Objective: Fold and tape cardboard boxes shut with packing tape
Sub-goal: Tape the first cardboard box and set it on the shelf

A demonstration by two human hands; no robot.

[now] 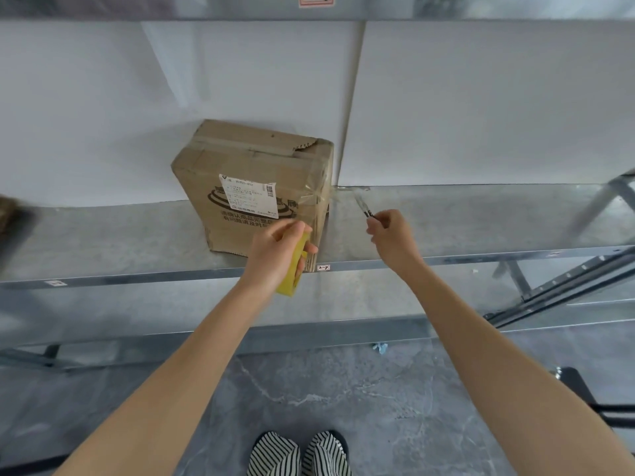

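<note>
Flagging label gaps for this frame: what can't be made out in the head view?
Head view:
- Yellow object gripped by the left hand: fingers cover most; roll or dispenser unclear.
- Thin tool pinched by the right hand: small, blurred; type unclear.
- Shipping label on the cardboard box: print too small.
- Brown object: cut by left edge, blurred.

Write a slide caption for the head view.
Left hand grips a yellow tape roll by the taped box on a metal shelf; right hand holds a small metal tool.
</note>
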